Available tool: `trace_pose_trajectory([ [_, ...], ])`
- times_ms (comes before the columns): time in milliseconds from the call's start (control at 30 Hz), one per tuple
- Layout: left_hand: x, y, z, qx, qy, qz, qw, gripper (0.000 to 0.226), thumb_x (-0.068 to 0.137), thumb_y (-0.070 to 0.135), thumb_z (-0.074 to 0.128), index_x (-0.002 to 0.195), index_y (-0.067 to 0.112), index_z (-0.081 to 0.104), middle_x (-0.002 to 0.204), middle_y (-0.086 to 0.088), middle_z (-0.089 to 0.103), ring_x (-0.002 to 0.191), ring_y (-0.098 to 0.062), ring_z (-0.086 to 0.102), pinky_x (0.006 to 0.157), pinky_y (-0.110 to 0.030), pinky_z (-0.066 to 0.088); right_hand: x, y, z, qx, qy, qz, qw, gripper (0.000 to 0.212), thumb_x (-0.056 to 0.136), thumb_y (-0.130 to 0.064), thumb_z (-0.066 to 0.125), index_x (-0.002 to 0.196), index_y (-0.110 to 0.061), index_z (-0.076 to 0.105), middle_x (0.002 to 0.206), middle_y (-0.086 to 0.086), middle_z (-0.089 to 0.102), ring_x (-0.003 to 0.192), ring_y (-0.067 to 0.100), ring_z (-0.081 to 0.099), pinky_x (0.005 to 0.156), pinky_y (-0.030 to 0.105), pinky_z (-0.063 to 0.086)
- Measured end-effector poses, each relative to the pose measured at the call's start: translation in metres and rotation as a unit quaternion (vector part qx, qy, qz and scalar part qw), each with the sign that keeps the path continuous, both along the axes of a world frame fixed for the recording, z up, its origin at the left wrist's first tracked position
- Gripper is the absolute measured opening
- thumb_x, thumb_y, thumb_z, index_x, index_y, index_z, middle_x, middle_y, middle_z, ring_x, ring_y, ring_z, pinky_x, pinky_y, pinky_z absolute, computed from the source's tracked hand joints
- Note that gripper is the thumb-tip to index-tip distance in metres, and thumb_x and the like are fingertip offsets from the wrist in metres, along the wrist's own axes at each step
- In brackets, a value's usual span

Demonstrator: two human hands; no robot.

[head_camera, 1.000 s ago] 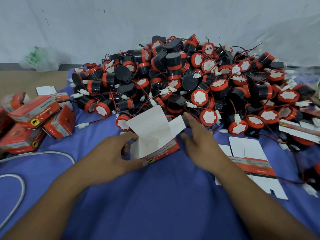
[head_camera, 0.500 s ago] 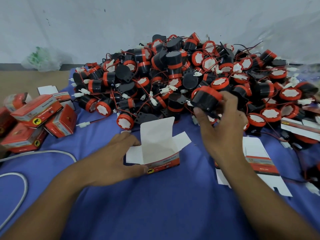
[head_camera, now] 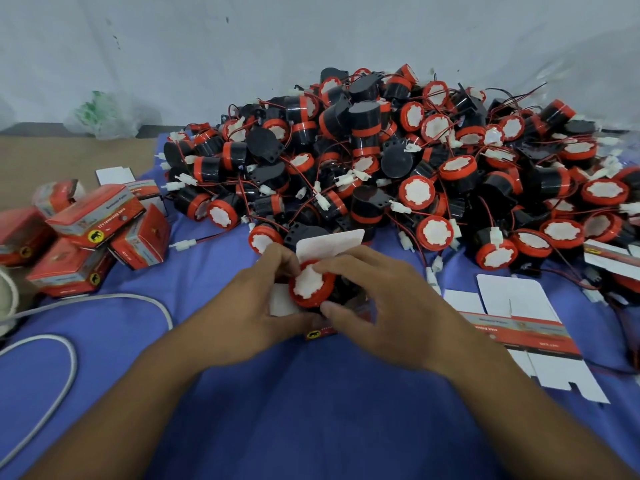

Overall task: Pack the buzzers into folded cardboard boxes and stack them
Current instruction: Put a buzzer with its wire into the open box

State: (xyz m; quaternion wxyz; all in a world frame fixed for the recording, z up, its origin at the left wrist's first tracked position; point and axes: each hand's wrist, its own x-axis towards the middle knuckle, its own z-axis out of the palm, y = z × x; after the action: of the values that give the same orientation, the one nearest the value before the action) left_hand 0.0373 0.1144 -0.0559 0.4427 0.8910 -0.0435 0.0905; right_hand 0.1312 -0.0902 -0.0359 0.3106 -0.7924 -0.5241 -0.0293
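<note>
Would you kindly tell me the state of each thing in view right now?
buzzer, held at the mouth of the open box, white face up.
open box, top flap raised.
left hand, grips the open box.
right hand, pinches the buzzer.
buzzer pile, loose, heaped, unpacked.
packed boxes, closed, loosely piled at left.
flat carton, unfolded, lying on the cloth.

- Work surface: blue cloth (head_camera: 311, 410); bare brown surface (head_camera: 52, 161) beyond its left edge.
- Back, against the wall: heap of loose buzzers (head_camera: 398, 161), red-and-black, wires tangled.
- Left edge: packed boxes (head_camera: 93, 220), jumbled.
- Centre: open box (head_camera: 330, 242), one buzzer (head_camera: 311, 284) at its mouth.
- Right: flat box blanks (head_camera: 519, 327).
- Near left: white cable (head_camera: 69, 355), looped.
</note>
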Motion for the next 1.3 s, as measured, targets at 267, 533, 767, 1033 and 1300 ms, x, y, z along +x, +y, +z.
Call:
trace_pose_trajectory([
  [267, 0.003, 0.006, -0.004, 0.024, -0.027, 0.007, 0.999, 0.045, 0.081, 0.051, 0.072, 0.117, 0.031, 0.052, 0.115, 0.017, 0.061, 0.107, -0.01, 0.062, 0.086, -0.038, 0.053, 0.006, 0.001, -0.013, 0.0, -0.009, -0.079, 0.997, 0.036, 0.091, -0.036, 0.071, 0.125, -0.025, 0.068, 0.115, -0.006, 0.066, 0.113, 0.015, 0.054, 0.096, 0.032, 0.045],
  [533, 0.006, 0.003, -0.006, 0.065, -0.07, 0.014, 0.995, 0.04, 0.085, 0.052, 0.067, 0.124, 0.043, 0.062, 0.121, 0.021, 0.062, 0.113, -0.003, 0.059, 0.092, -0.021, 0.047, 0.011, -0.001, -0.013, -0.095, -0.064, -0.007, 0.993, 0.028, 0.1, -0.036, 0.055, 0.12, -0.025, 0.072, 0.123, -0.012, 0.067, 0.12, 0.019, 0.051, 0.103, 0.041, 0.035],
  [767, 0.007, 0.004, -0.011, 0.161, -0.016, 0.013, 0.987, 0.054, 0.085, 0.058, 0.061, 0.134, 0.036, 0.059, 0.132, 0.011, 0.057, 0.12, -0.006, 0.053, 0.1, -0.031, 0.047, 0.027, -0.009, 0.0, 0.111, -0.099, -0.245, 0.958, 0.028, 0.089, -0.027, 0.068, 0.115, -0.017, 0.073, 0.126, 0.003, 0.064, 0.121, 0.03, 0.053, 0.104, 0.048, 0.036],
  [1033, 0.006, 0.002, -0.01, 0.173, -0.022, 0.011, 0.985, 0.053, 0.087, 0.054, 0.061, 0.135, 0.032, 0.06, 0.136, 0.012, 0.055, 0.123, -0.005, 0.052, 0.103, -0.029, 0.044, 0.045, -0.027, 0.005, 0.209, 0.244, -0.236, 0.917, 0.009, 0.09, -0.016, 0.074, 0.097, -0.018, 0.068, 0.077, -0.003, 0.07, 0.066, 0.012, 0.072, 0.065, 0.024, 0.057],
  [1300, 0.005, -0.006, -0.012, 0.174, -0.032, 0.016, 0.984, 0.053, 0.087, 0.05, 0.062, 0.137, 0.03, 0.059, 0.134, 0.012, 0.054, 0.122, -0.004, 0.05, 0.102, -0.025, 0.043, 0.006, 0.001, -0.005, 0.053, -0.154, -0.099, 0.982, 0.006, 0.084, -0.003, 0.074, 0.083, -0.009, 0.073, 0.083, 0.003, 0.067, 0.068, 0.022, 0.062, 0.058, 0.039, 0.053],
])
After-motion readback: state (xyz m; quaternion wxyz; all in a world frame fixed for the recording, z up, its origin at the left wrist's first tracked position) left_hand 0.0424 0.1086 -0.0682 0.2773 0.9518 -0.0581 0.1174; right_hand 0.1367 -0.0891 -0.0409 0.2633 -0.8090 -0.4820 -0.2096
